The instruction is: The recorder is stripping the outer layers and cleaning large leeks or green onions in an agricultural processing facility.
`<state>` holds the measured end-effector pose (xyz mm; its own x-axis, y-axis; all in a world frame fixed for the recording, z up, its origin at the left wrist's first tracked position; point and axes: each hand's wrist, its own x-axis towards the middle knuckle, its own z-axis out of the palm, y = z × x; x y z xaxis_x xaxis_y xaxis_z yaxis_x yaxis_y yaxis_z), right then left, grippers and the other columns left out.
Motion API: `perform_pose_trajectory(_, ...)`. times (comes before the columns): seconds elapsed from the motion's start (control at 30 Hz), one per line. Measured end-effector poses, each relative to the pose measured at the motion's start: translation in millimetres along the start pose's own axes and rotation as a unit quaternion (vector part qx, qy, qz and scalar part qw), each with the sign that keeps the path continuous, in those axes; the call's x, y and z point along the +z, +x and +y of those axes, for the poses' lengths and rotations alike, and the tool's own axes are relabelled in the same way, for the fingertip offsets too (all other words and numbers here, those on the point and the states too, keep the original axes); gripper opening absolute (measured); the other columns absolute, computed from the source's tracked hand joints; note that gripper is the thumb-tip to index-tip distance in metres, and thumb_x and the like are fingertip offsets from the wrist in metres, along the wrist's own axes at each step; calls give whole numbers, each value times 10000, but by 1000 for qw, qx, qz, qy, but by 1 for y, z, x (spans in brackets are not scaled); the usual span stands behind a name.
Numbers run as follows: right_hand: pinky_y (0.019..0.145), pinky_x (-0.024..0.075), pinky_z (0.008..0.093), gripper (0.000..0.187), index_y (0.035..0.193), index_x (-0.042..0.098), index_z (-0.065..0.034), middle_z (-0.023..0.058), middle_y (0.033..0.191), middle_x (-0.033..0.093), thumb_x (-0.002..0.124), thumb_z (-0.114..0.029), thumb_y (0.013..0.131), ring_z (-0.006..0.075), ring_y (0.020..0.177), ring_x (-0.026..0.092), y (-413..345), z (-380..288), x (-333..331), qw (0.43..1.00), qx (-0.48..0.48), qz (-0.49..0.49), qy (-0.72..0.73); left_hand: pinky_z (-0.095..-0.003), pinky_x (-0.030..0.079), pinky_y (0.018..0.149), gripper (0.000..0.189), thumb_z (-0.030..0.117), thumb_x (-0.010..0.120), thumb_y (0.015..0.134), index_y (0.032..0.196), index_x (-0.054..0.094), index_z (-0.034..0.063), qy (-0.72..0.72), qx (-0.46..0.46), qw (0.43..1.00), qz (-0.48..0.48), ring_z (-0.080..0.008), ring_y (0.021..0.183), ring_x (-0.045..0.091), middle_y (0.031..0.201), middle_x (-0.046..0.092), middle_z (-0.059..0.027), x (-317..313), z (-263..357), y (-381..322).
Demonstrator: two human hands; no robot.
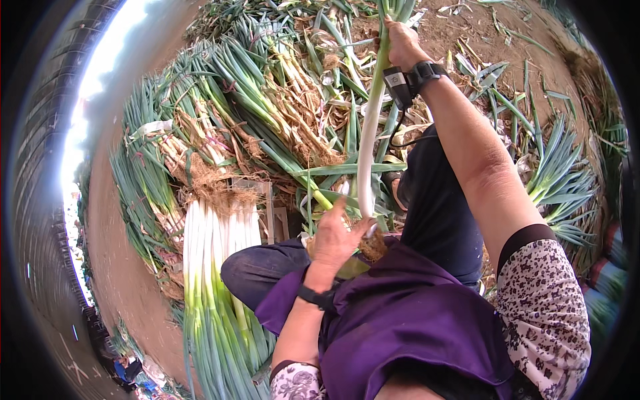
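Note:
My right hand point(401, 42) is closed around the green upper part of a long leek point(370, 135) at the top of the view. The leek's white shank hangs down towards my lap, its brown roots point(374, 246) lying by the purple apron point(415, 320). Near the root end is my left hand point(336, 235), its thumb at the base of the shank and its index finger stretched out; whether it grips anything is unclear. Left of my bent knee lies a row of cleaned leeks point(220, 250), white shanks and roots pointing away from me, green leaves towards me.
Tied bundles of untrimmed leeks point(250, 85) lie on the ground at the upper left. Stripped leaves point(350, 95) litter the soil ahead. More green leaf tops point(560, 175) lie at the right. A small frame point(270, 210) stands beside the cleaned leeks.

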<state>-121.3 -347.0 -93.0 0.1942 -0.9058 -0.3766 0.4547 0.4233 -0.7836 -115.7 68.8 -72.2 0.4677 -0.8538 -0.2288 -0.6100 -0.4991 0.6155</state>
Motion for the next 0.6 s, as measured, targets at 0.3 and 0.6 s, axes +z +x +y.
perform_pose_trajectory(0.3, 475, 470, 398, 239, 911, 558, -14, 109, 709, 589, 605, -249, 906, 235, 542, 561, 9, -8, -13, 990, -63, 19, -123, -394, 469, 528, 265, 273, 634, 865, 746, 550, 52, 207, 225, 946, 105, -280, 616, 590, 661, 549, -95, 31, 2, 14)
perform_pose_trajectory(0.6, 488, 483, 367, 199, 879, 572, -25, 92, 679, 578, 604, -220, 897, 226, 546, 570, 34, -36, -33, 995, -43, 85, -9, -407, 396, 441, 257, 104, 656, 811, 640, 473, 46, 115, 277, 953, 37, -311, 482, 531, 563, 504, -133, 23, -23, -70)
